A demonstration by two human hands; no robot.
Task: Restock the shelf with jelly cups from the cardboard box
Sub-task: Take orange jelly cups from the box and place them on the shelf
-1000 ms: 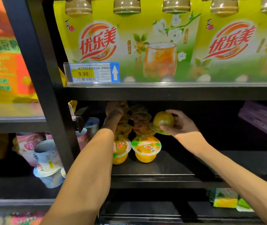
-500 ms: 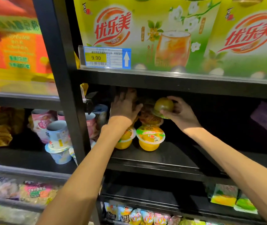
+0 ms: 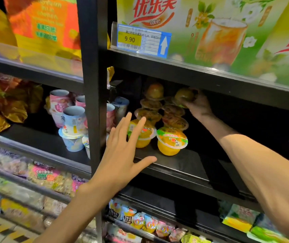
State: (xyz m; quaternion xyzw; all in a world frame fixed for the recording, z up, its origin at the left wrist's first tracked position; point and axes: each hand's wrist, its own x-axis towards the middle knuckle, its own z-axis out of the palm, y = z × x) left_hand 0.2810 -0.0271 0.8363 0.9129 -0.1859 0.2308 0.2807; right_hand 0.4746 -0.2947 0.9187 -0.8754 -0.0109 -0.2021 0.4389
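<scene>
My right hand [image 3: 199, 106] clamps a jelly cup [image 3: 185, 95] at the top of the right stack, at 1 o'clock on the shelf [image 3: 175, 165], just under the board above. My left hand [image 3: 122, 155] hovers at 7 o'clock, fingers straight and spread, holding nothing. Judgement: the cup is light, its thin wall yields, its film lid is slick. Grip the dome sides, not the lid

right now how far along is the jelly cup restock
Done: two columns of clear plastic jelly cups already stand stacked on the black shelf. In hand: the right hand holds an upturned jelly cup at the right stack's top; the left hand is open. Left: the shelf's right side looks unfilled; the box is out of view.
</scene>
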